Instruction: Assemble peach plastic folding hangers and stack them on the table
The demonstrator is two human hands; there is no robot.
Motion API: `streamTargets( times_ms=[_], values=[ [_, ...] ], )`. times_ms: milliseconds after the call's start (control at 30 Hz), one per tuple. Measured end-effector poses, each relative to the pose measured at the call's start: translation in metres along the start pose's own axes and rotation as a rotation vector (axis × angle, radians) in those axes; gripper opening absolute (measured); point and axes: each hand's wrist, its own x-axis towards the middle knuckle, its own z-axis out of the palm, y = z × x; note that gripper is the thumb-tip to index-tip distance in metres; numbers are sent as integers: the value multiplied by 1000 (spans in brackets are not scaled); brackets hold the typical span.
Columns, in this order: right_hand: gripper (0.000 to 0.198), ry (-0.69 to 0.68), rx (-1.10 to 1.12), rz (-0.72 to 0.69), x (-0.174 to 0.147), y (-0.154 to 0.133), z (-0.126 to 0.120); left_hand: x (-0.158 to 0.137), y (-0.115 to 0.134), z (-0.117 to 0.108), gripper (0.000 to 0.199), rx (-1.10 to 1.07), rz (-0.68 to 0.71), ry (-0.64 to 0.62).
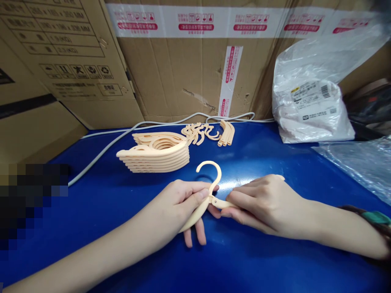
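Above the blue table, a cream plastic folding clothes hanger is held between both hands, its hook pointing up. My left hand is closed round the hanger's left arm and the base of the hook, thumb on top. The fingers of my right hand pinch the right arm just beyond a small round hole near the joint. Much of both arms is hidden by my fingers. Behind my left hand lies a stack of cream hanger arms. Farther back are several loose hooks and a few short curved pieces.
Cardboard boxes stand along the back and left of the blue table. A grey-white cable runs along the back and left. At the right are a white plastic mailing bag and clear plastic film.
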Motion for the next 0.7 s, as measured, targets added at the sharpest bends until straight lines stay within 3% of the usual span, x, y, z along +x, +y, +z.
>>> streamTargets(
  times_ms=[700],
  values=[
    [45,-92,166,31,0,1,-1,-5,-4,2,37,160,49,-48]
  ],
)
